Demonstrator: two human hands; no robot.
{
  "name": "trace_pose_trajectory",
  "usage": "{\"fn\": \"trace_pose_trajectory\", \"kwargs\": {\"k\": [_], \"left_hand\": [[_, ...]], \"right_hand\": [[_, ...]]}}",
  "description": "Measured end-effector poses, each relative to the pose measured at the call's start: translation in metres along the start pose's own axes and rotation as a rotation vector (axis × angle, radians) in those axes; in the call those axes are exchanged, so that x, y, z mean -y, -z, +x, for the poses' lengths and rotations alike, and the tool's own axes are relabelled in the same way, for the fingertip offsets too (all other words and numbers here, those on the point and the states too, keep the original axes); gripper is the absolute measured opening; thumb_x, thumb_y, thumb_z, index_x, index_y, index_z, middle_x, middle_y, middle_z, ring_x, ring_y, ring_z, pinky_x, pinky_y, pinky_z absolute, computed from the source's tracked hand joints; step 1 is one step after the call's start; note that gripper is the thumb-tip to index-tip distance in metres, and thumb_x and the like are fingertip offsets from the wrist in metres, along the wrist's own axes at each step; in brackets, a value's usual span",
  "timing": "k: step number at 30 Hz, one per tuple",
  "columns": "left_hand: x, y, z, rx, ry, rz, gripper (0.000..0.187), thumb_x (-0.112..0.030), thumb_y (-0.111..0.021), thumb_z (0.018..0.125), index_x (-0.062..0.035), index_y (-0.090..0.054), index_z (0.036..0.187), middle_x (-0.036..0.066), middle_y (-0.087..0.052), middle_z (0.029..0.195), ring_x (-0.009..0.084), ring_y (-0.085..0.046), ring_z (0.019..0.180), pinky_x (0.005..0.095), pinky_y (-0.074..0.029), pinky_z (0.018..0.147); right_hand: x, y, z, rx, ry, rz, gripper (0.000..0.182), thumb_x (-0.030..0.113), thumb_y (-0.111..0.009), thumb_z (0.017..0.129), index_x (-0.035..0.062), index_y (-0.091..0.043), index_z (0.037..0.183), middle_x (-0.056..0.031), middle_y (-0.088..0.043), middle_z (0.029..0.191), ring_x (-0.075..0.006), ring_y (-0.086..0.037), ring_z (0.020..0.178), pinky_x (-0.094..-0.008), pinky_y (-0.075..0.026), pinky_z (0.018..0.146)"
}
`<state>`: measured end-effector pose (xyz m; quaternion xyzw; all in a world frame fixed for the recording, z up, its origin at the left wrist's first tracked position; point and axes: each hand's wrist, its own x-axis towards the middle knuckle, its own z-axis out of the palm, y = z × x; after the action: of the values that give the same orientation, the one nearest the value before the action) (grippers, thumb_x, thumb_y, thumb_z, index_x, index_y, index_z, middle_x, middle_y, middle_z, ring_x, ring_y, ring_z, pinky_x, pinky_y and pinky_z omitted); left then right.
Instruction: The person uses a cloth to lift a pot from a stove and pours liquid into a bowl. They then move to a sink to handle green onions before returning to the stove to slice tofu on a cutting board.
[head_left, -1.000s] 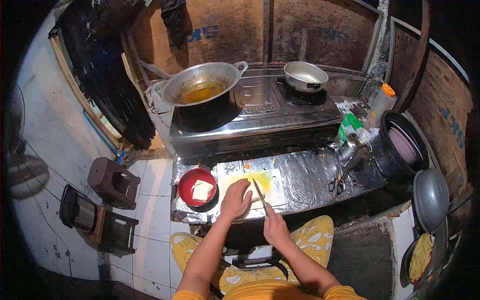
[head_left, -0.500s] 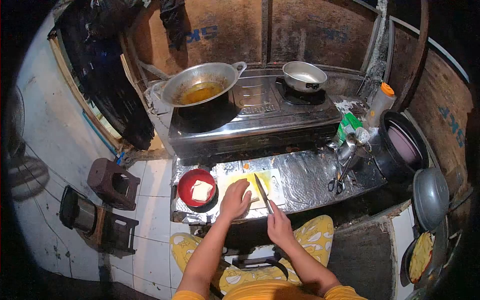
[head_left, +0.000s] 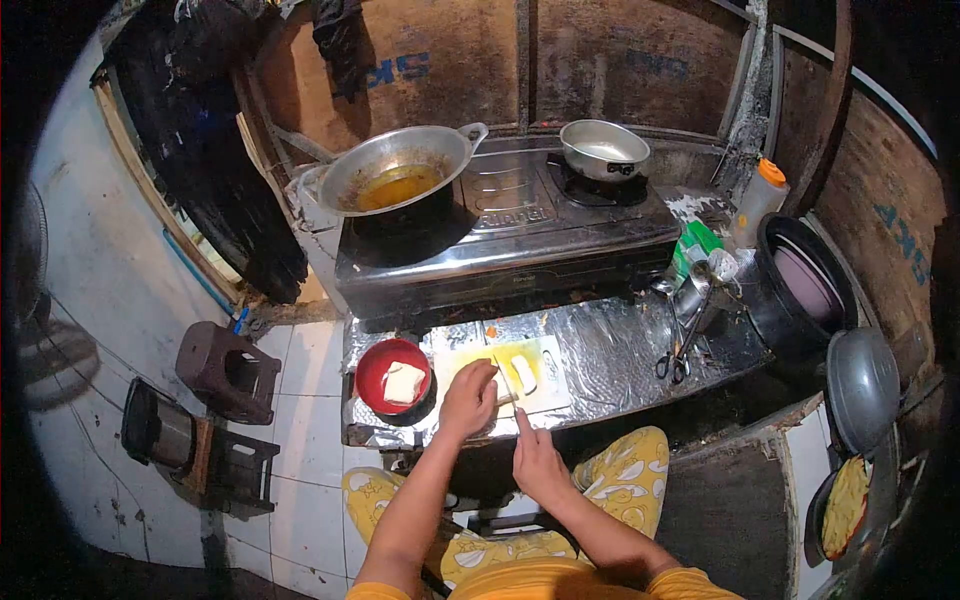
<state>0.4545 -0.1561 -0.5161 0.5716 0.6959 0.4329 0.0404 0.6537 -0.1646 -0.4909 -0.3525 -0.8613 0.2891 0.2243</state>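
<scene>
On the foil-covered counter [head_left: 620,345]: one white cutting board [head_left: 552,388], stained yellow, bearing one white piece [head_left: 524,375] to the right of the knife [head_left: 511,389]. Knife, one, its handle grasped in the fingers of the right hand [head_left: 541,464]. Left hand [head_left: 468,400], one, fingers bent over the board, their grip impossible to tell. Beside the board, one red bowl [head_left: 368,369] containing a white block [head_left: 403,383].

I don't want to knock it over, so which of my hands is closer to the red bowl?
Left. Your left hand is just right of the red bowl, over the cutting board; your right hand is farther right and closer to you.
</scene>
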Motion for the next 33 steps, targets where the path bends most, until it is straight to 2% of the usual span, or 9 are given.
{"fn": "trace_pose_trajectory", "kwargs": {"k": [2, 4, 14, 17, 33], "left_hand": [[-0.002, 0.001, 0.001, -0.008, -0.001, 0.011, 0.028, -0.014, -0.059, 0.089, -0.0055, -0.062, 0.115, 0.015, -0.058, 0.123, 0.0327, -0.056, 0.115, 0.0404, -0.046, 0.097], [-0.004, 0.002, 0.001, -0.009, -0.003, 0.018, 0.027, -0.014, -0.059, 0.089, -0.0055, -0.062, 0.115, 0.014, -0.058, 0.123, 0.0323, -0.056, 0.115, 0.0402, -0.046, 0.097], [-0.01, 0.005, 0.003, -0.011, 0.026, 0.005, 0.024, -0.014, -0.059, 0.088, -0.0063, -0.063, 0.111, 0.014, -0.059, 0.12, 0.0323, -0.058, 0.11, 0.0397, -0.048, 0.093], [-0.01, 0.005, 0.003, 0.002, 0.034, -0.008, 0.026, -0.015, -0.058, 0.089, -0.0042, -0.063, 0.112, 0.016, -0.058, 0.118, 0.0331, -0.057, 0.111, 0.0388, -0.047, 0.095], [-0.007, 0.002, 0.002, -0.011, 0.033, -0.012, 0.025, -0.014, -0.058, 0.089, -0.0037, -0.063, 0.111, 0.016, -0.058, 0.119, 0.0323, -0.059, 0.11, 0.0376, -0.048, 0.094]], "right_hand": [[0.003, 0.002, 0.001, -0.001, 0.011, -0.004, 0.057, 0.009, -0.051, 0.092, 0.0025, -0.031, 0.145, -0.027, -0.049, 0.097, -0.0462, -0.06, 0.076, -0.0518, -0.052, 0.069], [0.008, 0.007, 0.001, 0.055, -0.079, 0.001, 0.053, 0.012, -0.049, 0.094, 0.0041, -0.033, 0.145, -0.0259, -0.051, 0.096, -0.0448, -0.059, 0.078, -0.0519, -0.051, 0.071], [0.004, 0.002, 0.001, 0.038, -0.054, -0.027, 0.055, 0.011, -0.05, 0.093, 0.0041, -0.033, 0.145, -0.0258, -0.051, 0.096, -0.0439, -0.06, 0.077, -0.051, -0.053, 0.069], [0.008, 0.006, 0.003, 0.06, -0.063, -0.05, 0.055, 0.011, -0.051, 0.093, 0.004, -0.033, 0.145, -0.026, -0.05, 0.096, -0.0439, -0.06, 0.076, -0.0507, -0.053, 0.068], [-0.004, -0.008, 0.002, 0.121, -0.119, -0.05, 0.056, 0.011, -0.051, 0.093, 0.0053, -0.033, 0.145, -0.0278, -0.05, 0.098, -0.0477, -0.06, 0.078, -0.0532, -0.052, 0.07]]}}
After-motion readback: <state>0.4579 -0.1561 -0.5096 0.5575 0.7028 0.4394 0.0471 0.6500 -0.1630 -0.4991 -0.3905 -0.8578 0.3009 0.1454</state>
